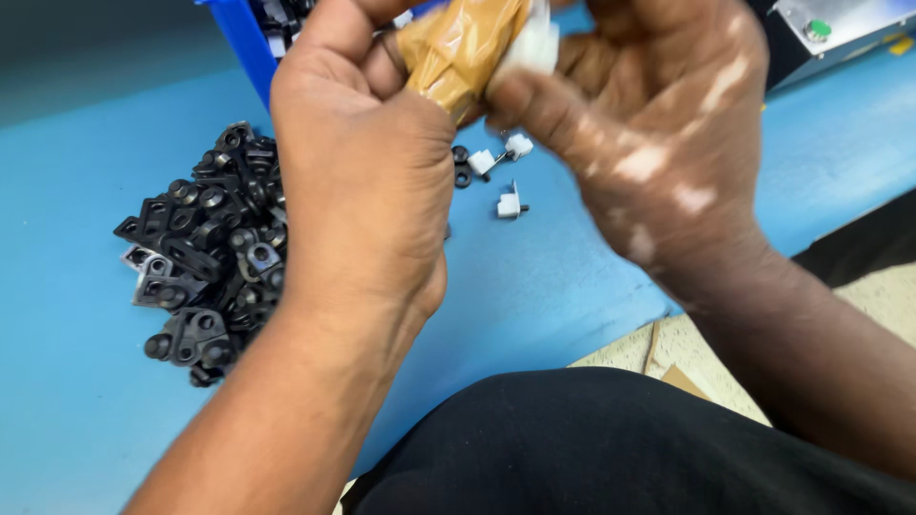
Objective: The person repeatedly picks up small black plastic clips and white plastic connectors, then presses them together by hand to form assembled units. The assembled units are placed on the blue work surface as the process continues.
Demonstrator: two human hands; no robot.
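My left hand [367, 181] and my right hand [658, 133] are raised together over a blue table [534, 277]. Both grip a crumpled tan plastic bag [458, 52] with white parts [530, 43] showing at its mouth. The left hand pinches the bag's left side, and the right hand's fingers close on its right end. Three small white clips with pins [509, 203] lie on the table just below the hands. A pile of several black plastic brackets [205, 257] lies to the left, partly hidden behind my left wrist.
A blue bin [250, 43] with black parts stands at the back, behind my left hand. A grey metal box with a green button [816, 29] sits at the top right. The table's front edge runs diagonally at the lower right, above my dark-clothed lap [611, 448].
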